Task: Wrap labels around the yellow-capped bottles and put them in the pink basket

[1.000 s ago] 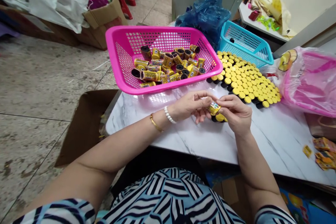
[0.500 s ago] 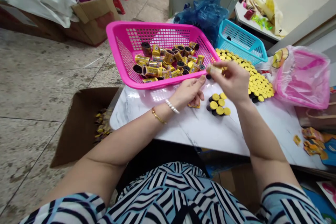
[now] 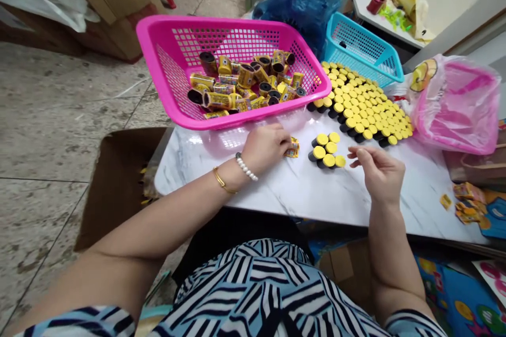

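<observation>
I'm reading the left fingers (image 3: 281, 139) as curling down and touching a yellow wrapper (image 3: 293, 148). The right fingers (image 3: 356, 154) are hanging open, gripping nothing, just beside capped canisters (image 3: 326, 150) on the table (image 3: 300, 195), with a pink basket (image 3: 197, 23) sitting far left.

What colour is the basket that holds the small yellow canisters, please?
The plastic basket is bright pink, seen best in the head view.
</observation>
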Motion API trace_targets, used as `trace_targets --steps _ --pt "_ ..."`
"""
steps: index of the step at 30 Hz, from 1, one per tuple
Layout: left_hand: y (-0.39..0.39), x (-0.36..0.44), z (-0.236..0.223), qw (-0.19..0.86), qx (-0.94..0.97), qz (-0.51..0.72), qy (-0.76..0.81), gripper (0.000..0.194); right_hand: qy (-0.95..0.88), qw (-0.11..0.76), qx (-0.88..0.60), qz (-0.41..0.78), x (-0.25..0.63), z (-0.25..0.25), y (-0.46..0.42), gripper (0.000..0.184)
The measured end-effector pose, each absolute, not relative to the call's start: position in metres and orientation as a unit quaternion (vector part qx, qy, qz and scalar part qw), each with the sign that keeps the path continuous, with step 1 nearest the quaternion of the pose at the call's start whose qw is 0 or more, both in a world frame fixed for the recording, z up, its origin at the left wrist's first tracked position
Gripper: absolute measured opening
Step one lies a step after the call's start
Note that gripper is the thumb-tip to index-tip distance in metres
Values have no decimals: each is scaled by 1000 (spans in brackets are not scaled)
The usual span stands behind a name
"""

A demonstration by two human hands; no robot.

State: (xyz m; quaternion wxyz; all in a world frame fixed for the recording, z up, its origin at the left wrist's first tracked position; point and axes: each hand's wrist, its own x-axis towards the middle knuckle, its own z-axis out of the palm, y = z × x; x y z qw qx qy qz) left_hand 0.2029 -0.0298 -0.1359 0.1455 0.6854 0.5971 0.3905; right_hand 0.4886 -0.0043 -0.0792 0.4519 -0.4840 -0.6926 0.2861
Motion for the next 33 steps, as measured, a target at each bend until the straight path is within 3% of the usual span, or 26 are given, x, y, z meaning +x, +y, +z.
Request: trace_targets --steps 6,9,12,15,23,33 --pt "-47 233 -109 13 708 521 476 15 -694 361 -450 430 445 -75 -10 35" --pt "-50 245 -89 6 721 546 426 12 -662 404 -434 458 433 -74 -5 31" --pt "-45 244 -79 54 676 603 420 11 -613 488 -429 449 430 -77 1 25" --pt "-40 239 -83 123 607 658 429 14 -614 510 -431 422 428 -83 5 29" --pt "-39 235 -95 210 558 677 431 15 -705 499 -414 288 411 -103 -7 24" --pt "-37 231 -96 294 551 643 443 15 -757 465 -397 232 409 -105 -11 19"
